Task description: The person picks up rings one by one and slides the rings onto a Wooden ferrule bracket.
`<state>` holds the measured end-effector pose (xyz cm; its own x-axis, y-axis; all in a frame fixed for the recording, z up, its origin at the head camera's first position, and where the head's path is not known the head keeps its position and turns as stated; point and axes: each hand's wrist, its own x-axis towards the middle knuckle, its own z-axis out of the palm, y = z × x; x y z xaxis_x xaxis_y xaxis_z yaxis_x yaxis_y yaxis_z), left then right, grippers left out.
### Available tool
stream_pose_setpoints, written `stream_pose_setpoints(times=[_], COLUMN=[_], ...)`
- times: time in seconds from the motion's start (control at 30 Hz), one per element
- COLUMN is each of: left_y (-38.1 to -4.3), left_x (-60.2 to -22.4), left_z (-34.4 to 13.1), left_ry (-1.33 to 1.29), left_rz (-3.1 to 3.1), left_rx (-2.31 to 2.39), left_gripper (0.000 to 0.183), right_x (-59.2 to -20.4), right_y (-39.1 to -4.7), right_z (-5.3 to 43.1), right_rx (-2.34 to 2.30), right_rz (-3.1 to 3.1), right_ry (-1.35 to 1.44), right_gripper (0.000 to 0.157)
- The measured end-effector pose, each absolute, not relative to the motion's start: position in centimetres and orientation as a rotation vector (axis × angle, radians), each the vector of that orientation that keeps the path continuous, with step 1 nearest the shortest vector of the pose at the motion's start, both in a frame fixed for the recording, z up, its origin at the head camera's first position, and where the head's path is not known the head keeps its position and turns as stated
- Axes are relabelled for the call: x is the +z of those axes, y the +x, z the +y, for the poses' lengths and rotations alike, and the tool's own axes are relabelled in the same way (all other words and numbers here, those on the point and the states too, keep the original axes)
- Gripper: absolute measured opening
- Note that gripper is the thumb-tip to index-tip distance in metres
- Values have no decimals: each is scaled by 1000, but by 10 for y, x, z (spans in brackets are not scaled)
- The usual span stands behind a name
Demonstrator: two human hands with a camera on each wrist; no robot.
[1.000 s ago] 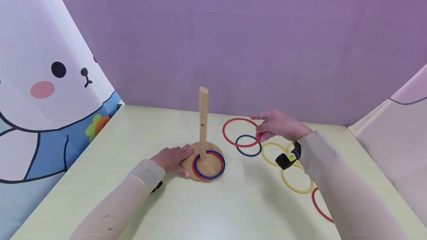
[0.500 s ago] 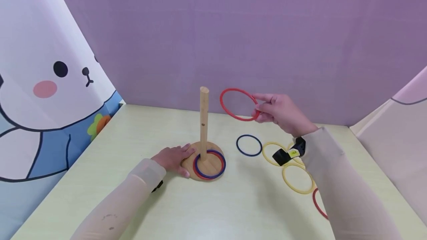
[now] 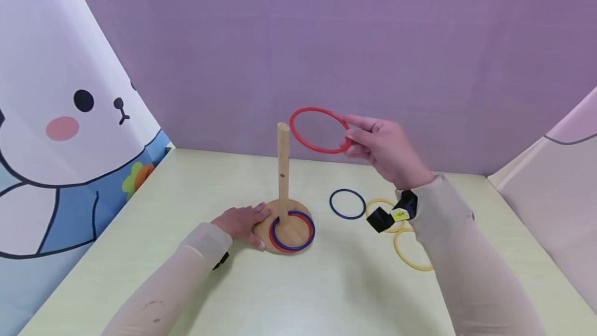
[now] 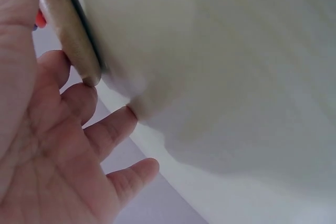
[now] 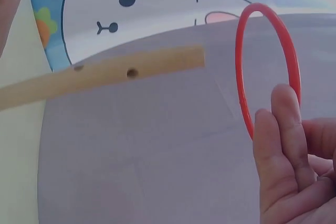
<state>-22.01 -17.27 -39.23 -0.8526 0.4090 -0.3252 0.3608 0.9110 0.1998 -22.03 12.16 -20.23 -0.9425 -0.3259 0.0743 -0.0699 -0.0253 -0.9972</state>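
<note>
My right hand (image 3: 384, 147) pinches a red ring (image 3: 319, 150) by its right side, held up in the air. In the head view the ring's left edge is just right of the top of a wooden peg (image 3: 283, 175). The right wrist view shows the ring (image 5: 239, 72) beyond the peg's free end (image 5: 178, 59), apart from it. The peg stands upright on a round wooden base (image 3: 294, 229), where a blue ring (image 3: 313, 237) and a red ring (image 3: 271, 237) lie around its foot. My left hand (image 3: 240, 223) rests on the base's left edge, fingers spread.
On the table (image 3: 280, 299), right of the base, lies a blue ring (image 3: 331, 206). Several yellow rings (image 3: 396, 249) lie farther right, partly hidden by my right wrist and sleeve. A purple cloth wall (image 3: 298, 56) closes the back; a printed cartoon cloth (image 3: 60, 92) hangs at left.
My right hand has lifted the red ring from low over the table and carried it left toward the peg's top. The left hand stays on the base.
</note>
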Motion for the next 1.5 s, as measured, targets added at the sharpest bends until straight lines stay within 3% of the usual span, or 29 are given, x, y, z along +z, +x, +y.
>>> stream_pose_setpoints(times=[1.5], left_y=[-226], left_x=[-402], left_z=[-168], left_ry=[429], left_rz=[2699], left_rx=[206], left_gripper=[92], right_x=[-262], right_y=[-210], right_z=[56], right_rx=[-2281], right_rz=[2171], right_ry=[-441], right_gripper=[43])
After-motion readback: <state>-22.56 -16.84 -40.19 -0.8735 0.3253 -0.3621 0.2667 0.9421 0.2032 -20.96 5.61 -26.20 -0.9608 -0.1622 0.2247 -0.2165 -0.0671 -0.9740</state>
